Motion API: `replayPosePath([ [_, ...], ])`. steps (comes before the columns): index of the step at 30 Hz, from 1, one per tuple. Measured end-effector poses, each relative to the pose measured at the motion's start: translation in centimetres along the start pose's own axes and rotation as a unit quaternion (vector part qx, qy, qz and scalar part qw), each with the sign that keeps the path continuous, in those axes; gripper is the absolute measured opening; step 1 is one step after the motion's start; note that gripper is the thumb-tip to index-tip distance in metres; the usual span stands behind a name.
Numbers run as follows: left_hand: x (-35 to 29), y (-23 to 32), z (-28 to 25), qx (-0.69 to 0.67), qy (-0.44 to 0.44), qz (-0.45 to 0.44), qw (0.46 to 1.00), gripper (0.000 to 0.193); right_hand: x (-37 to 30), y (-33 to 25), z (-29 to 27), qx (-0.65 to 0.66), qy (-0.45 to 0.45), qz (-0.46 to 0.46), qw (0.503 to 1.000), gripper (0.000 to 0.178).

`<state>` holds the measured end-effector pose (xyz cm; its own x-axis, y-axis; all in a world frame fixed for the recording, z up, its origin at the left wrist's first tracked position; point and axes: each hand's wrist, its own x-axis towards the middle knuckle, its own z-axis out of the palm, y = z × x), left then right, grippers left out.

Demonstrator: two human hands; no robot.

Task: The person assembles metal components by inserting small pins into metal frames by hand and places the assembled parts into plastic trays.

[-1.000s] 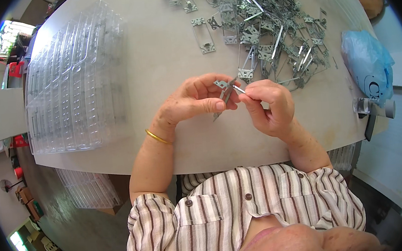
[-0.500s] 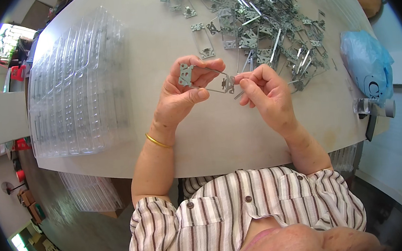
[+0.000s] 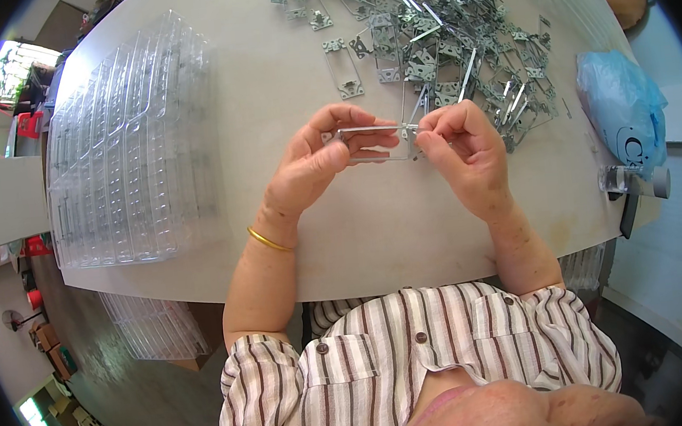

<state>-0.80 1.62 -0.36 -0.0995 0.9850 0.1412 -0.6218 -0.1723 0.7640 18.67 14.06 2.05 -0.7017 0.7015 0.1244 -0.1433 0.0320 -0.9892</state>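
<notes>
A small metal frame (image 3: 374,128), with two long thin rails, is held between my two hands above the table. My left hand (image 3: 316,154) grips its left end, thumb on the near side and fingers behind it. My right hand (image 3: 465,149) pinches the other end between thumb and bent fingers; what exactly lies in that pinch is partly hidden. Just beyond my hands a similar frame (image 3: 350,90) lies flat on the table. Farther off, a large heap of grey metal frames and plates (image 3: 444,50) spreads toward the right.
Stacked clear plastic trays (image 3: 129,158) stand on the table's left side. At the right edge are a blue plastic bag (image 3: 624,107) and a clear bottle (image 3: 616,181) lying on its side. More clear trays (image 3: 156,322) sit below the table at left.
The metal frame has been turned, so its rails now run nearly level and its plates show edge-on. My right hand has shifted slightly right; my left stays nearly in place.
</notes>
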Motion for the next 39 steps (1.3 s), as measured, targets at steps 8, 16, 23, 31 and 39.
replayPosePath([
  [8,-0.5,0.3,-0.6,0.05,0.012,-0.114,0.992,0.031,0.4,0.3,-0.6,-0.152,-0.097,-0.179,0.967,0.019],
  [16,-0.6,0.5,-0.4,0.056,0.035,-0.113,0.991,0.029,0.6,0.0,-0.9,-0.171,0.013,-0.214,0.962,0.017],
  [23,-0.4,0.3,-0.5,0.065,0.036,-0.099,0.992,0.028,0.5,0.3,-0.4,-0.191,0.03,-0.301,0.934,0.02],
  [31,-0.4,0.0,-0.6,0.075,0.037,-0.093,0.992,0.029,0.5,0.1,-0.2,-0.245,0.026,-0.318,0.916,0.021],
  [39,-0.5,-0.4,-0.9,0.09,0.015,-0.074,0.993,0.025,0.6,-0.1,0.2,-0.283,0.033,-0.362,0.888,0.022],
])
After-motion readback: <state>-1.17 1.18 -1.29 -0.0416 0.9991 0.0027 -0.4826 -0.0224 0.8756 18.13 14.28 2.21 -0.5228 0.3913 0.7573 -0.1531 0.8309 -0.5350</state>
